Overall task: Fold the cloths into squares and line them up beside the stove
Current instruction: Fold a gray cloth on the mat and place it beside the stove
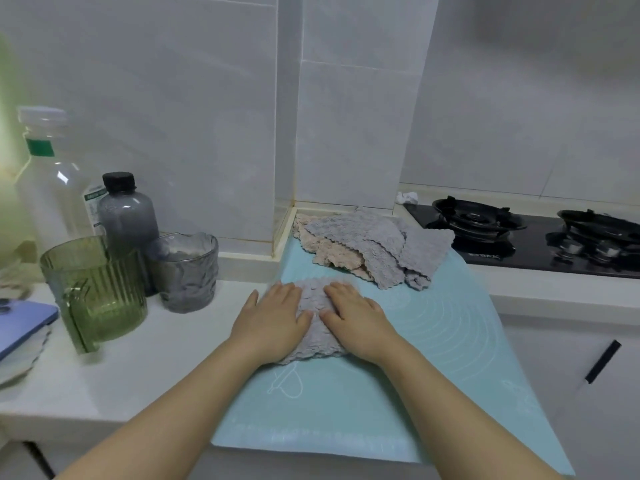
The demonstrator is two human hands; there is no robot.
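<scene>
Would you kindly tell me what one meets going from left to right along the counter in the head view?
Green ribbed glass → grey textured glass → left hand → right hand → black gas stove.

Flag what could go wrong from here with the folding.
The mat overhangs the counter's front edge; the left hand and right hand pressing the grey cloth could shift it.
The unfolded pile reaches the stove's edge near a burner, so a cloth might get dragged onto it.
</scene>
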